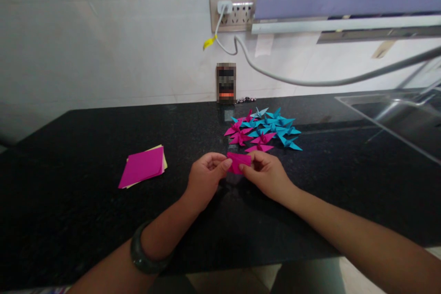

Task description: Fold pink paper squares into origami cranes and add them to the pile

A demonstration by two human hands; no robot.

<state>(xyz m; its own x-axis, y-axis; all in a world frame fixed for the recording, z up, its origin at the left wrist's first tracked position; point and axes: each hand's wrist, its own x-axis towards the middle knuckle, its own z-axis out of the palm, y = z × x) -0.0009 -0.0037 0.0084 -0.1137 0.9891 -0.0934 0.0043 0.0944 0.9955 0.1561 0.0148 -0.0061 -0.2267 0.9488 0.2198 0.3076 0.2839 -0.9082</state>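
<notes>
A small folded piece of magenta origami paper (237,164) is held up between both hands, above the dark counter. My left hand (209,172) pinches its left edge, thumb in front; a dark bangle (138,249) circles that wrist. On the paper's right side, my right hand (268,173) grips with the thumb across the front and fingers behind. Just beyond the hands lies a cluster of folded paper cranes, magenta ones (240,137) to the left and front, blue ones (273,127) to the right and back. The fingertips behind the paper are hidden.
A stack of square paper (143,166), magenta on top, lies left on the black counter (86,220). A phone-like device (226,83) leans against the wall. A white cable (275,75) runs from the socket strip (237,14) to the right, above a metal sink (396,115).
</notes>
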